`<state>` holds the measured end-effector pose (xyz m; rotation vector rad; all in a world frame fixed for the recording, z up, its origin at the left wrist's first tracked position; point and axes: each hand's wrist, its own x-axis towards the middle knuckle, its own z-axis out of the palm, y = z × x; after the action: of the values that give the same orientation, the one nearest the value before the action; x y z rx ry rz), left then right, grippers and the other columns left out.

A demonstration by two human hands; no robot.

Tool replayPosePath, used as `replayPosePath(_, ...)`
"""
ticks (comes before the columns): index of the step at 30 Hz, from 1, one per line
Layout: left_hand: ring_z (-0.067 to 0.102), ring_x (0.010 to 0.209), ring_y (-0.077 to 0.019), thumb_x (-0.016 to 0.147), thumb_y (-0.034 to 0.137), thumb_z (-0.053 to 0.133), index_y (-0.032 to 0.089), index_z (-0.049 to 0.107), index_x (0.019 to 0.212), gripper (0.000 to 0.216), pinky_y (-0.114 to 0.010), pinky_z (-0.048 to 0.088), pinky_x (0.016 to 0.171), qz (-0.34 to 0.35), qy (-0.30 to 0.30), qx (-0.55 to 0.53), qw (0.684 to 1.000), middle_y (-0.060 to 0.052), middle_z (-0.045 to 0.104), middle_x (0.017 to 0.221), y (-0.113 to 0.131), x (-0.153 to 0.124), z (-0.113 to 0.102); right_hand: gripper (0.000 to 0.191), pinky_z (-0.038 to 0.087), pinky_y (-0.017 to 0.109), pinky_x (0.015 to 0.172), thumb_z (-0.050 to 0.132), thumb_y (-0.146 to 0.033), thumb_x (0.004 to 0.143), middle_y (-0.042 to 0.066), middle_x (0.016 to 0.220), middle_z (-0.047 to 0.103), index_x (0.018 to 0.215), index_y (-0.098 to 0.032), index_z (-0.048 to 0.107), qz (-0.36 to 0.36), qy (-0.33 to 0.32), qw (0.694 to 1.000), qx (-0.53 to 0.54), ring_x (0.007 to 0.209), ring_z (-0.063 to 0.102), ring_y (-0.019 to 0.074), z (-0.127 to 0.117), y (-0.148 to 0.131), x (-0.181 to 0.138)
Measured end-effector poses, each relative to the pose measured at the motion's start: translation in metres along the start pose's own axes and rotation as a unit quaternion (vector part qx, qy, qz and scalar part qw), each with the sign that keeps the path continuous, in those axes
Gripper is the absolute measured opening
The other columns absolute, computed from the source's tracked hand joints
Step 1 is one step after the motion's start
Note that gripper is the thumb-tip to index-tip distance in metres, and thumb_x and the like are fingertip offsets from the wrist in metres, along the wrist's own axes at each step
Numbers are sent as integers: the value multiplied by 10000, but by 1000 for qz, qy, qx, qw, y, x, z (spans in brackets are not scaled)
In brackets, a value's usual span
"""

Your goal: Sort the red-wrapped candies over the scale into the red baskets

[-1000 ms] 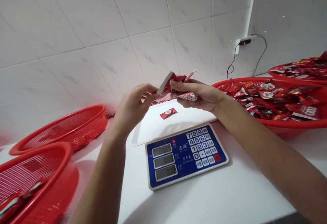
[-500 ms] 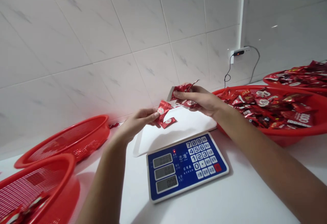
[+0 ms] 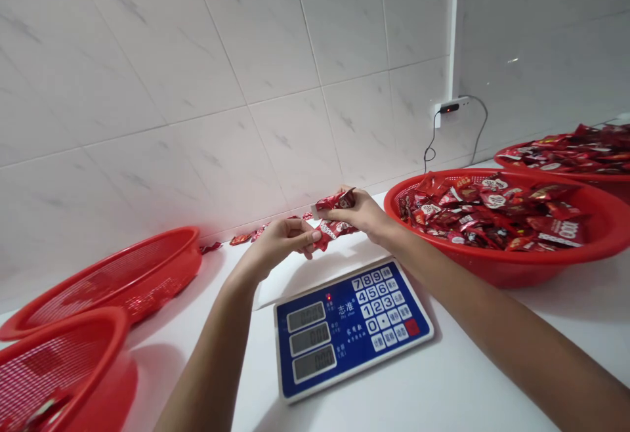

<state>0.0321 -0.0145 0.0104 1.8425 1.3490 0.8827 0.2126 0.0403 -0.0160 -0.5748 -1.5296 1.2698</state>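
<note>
Both of my hands hover over the white pan [image 3: 315,271] of a blue-faced electronic scale [image 3: 344,327]. My right hand [image 3: 361,212] is closed on a bunch of red candy packets [image 3: 335,201]. My left hand [image 3: 283,238] pinches a red packet [image 3: 322,235] at the lower edge of that bunch, fingers pressed together. The two hands almost touch. What lies on the pan beneath them is hidden by my hands.
A red basket [image 3: 516,268] heaped with red packets stands right of the scale, another [image 3: 566,156] behind it. Two red mesh baskets [image 3: 113,281] [image 3: 59,360] sit at the left. Loose packets [image 3: 246,237] lie by the tiled wall. A charger and cable [image 3: 445,109] hang at the wall.
My left hand took a packet from the bunch, lowered it to the pan, then came back up to the bunch. The camera tilted, so the scene shifted.
</note>
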Motion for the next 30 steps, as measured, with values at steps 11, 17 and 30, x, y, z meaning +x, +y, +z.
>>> replayPosePath(11,605,639,-169,781,536,625,191,681,740,352,-290,437,636,13,3,108,994,-31,675,658,3,-4,-6,372,383,248,476,867,-297,545,-46,593,536,656,-193,528,14,26,999,-14,547,518,107,-6,-8,0)
replayPosePath(17,574,551,-187,734,422,620,215,634,542,282,-286,375,549,-34,36,251,967,-16,638,549,-11,0,-9,426,434,250,475,895,-270,489,-47,577,560,631,-198,500,-3,85,996,14,536,550,113,-21,-9,7)
replayPosePath(30,678,864,-201,800,473,693,220,665,980,311,-308,513,756,153,173,120,966,-51,731,973,32,-16,17,265,481,227,522,852,-252,597,-19,633,622,729,-171,637,-23,-95,995,-27,613,607,125,-4,-25,-7)
